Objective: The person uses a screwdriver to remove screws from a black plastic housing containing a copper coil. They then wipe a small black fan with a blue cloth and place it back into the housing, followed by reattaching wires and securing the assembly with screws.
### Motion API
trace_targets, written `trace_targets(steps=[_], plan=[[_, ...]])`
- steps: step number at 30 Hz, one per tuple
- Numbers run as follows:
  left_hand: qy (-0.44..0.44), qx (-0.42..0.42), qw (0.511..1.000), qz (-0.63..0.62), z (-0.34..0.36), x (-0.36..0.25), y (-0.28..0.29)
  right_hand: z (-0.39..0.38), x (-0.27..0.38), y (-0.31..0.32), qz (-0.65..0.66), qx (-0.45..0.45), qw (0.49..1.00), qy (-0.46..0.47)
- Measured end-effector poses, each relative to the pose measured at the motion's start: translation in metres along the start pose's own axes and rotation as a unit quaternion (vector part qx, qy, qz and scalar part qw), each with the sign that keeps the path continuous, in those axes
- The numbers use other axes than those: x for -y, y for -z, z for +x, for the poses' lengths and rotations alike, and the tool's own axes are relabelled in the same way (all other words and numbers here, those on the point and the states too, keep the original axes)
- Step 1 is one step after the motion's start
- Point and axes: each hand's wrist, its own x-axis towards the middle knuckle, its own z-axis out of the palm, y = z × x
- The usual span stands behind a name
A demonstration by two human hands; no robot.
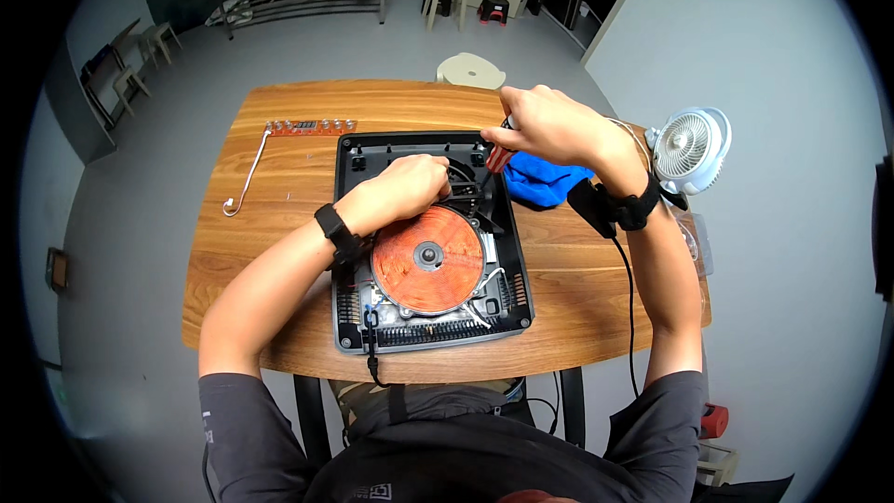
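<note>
An opened induction cooker (350, 224), a black tray-like housing, lies on the wooden table with its round copper coil (428, 259) exposed. My right hand (540, 121) is closed round a screwdriver (498, 159) with a red striped handle, held upright with its lower end toward the black fan (459, 188) behind the coil. The screwdriver's tip is hard to make out. My left hand (412, 188) rests over the housing beside the fan, just behind the coil, with its fingers curled closed at the fan's edge. Whatever its fingertips grip is hidden.
A small circuit board (312, 127) with a white cable lies at the table's back left. A blue cloth (540, 179) lies right of the housing, with a small white fan (687, 151) at the table's right edge. A stool (471, 69) stands behind the table (251, 251).
</note>
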Motion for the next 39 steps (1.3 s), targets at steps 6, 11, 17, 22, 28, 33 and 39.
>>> trace_targets(steps=[6,11,17,22,28,33,39], plan=[[-0.009,-0.007,1.0,0.001,0.002,0.001,-0.002,-0.01,-0.009,0.004,0.03,-0.028,0.998,0.054],[0.008,0.003,1.0,0.001,0.001,-0.001,0.0,-0.012,-0.012,0.004,0.037,0.006,0.997,0.068],[0.029,0.04,0.998,-0.029,0.002,-0.005,0.012,-0.007,-0.007,0.004,0.043,0.015,0.999,0.011],[0.005,0.077,0.996,-0.05,0.0,0.008,0.019,0.0,-0.001,0.002,0.076,0.027,0.997,-0.007],[-0.046,0.077,0.995,-0.054,-0.013,0.018,0.032,0.002,-0.002,-0.005,0.071,-0.011,0.996,0.048],[-0.005,0.037,0.994,-0.103,-0.059,0.031,0.06,-0.003,-0.002,-0.012,0.072,-0.04,0.995,0.057],[0.153,0.041,0.985,-0.07,-0.161,0.041,0.087,0.002,-0.008,-0.02,0.15,-0.06,0.983,0.082]])
